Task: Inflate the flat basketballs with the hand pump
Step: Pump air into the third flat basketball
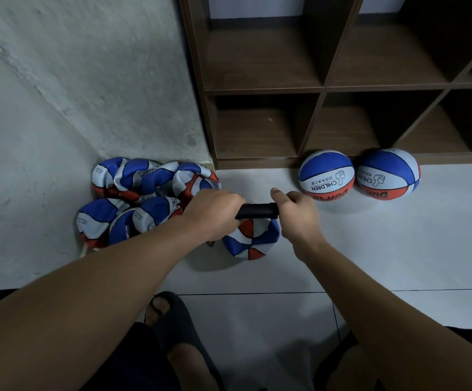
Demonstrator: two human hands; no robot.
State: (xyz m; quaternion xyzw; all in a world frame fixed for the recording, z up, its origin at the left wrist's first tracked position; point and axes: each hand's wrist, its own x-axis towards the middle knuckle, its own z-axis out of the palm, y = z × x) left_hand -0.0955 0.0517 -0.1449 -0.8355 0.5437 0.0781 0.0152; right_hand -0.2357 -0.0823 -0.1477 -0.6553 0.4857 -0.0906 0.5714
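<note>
A half-flat basketball [250,241] lay on the floor [370,249], directly under the black pump handle [257,211]. The left hand [213,214] gripped the left end of the handle with its fingers curled around it. The right hand [297,217] held the right end, fingers wrapped around it and the thumb raised. The pump body below was hidden. A pile of flat basketballs [144,198] sat in the corner where the wall [74,94] met the floor. Two round basketballs [326,174] rested on the floor against the bottom edge of the brown shelf unit [322,88], just beside each other.
</note>
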